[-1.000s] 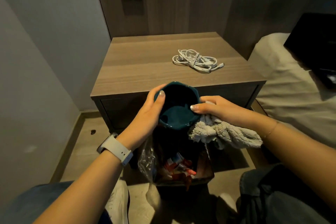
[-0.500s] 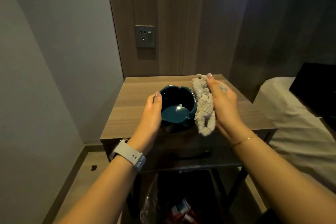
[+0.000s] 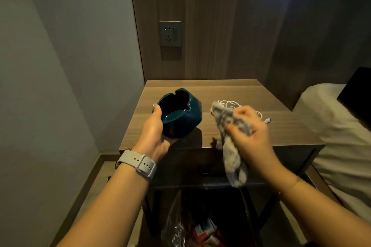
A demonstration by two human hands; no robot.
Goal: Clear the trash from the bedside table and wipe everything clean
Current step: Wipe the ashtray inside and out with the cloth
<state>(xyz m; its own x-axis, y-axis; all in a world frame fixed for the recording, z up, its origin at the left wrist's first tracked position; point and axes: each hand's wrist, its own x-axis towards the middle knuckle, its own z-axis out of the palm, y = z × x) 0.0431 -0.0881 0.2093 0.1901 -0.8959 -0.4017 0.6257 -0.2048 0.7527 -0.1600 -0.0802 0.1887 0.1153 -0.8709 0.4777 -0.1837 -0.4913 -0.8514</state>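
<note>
Since half a second ago, both hands have drawn apart: the cloth (image 3: 232, 136) no longer lies against the ashtray (image 3: 180, 112), and the cable (image 3: 230, 104) shows again just beyond the right hand (image 3: 249, 132). The left hand (image 3: 154, 134) cups the dark green ashtray, its fingers (image 3: 157, 109) curled over the near rim, holding it tilted just above the surface (image 3: 281, 126). The right hand's fingers are bunched round the grey cloth, whose tail hangs below them past the surface's front edge. Beneath both hands stands the trash bag (image 3: 180, 226). The ashtray looks glossy and heavy; held by one side, it could slip and knock the surface. The dangling cloth might also snag the cable.
</note>
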